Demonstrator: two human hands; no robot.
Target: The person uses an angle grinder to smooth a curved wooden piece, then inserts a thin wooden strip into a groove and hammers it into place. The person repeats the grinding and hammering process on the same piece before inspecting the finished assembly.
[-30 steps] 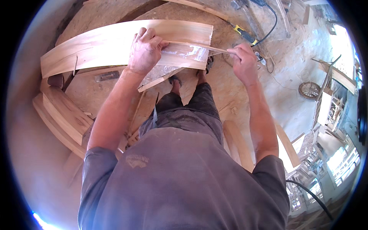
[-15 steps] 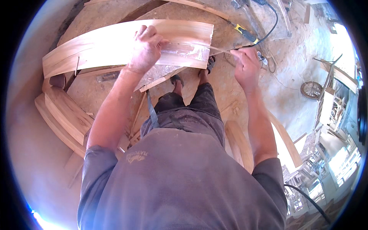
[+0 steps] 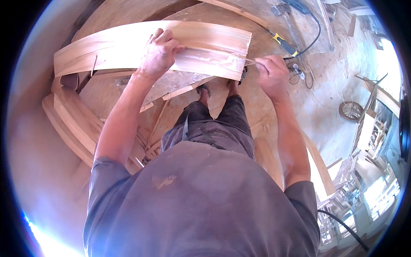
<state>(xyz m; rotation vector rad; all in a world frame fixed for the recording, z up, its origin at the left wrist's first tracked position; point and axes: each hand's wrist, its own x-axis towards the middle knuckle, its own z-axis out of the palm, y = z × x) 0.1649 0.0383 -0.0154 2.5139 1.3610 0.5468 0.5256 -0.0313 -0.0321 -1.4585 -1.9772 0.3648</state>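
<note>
A wide, pale, curved wooden board (image 3: 115,47) spans the view ahead of me. Its right part carries a lengthwise seam with whitish smears. Over the board's middle, my left hand (image 3: 159,53) is closed, its fingertips pinching what looks like a thin wooden strip (image 3: 214,52) along the seam. Just past the board's right end, my right hand (image 3: 273,76) is closed round the strip's other end. The parts of the strip inside both hands are hidden. Near the board's left lower edge stands a thin stick or nail (image 3: 94,64).
Curved wooden pieces (image 3: 72,118) lean at the left. Beyond the board's right end lie a yellow-and-black handled tool (image 3: 284,44) and a dark cable (image 3: 317,34). A spoked wheel (image 3: 351,111) lies on the floor at right. Another curved piece (image 3: 319,165) is beside my right arm.
The board and surroundings have shifted slightly right in view. My right index finger, stretched along the strip before, is now curled in. My left hand keeps nearly the same place on the board.
</note>
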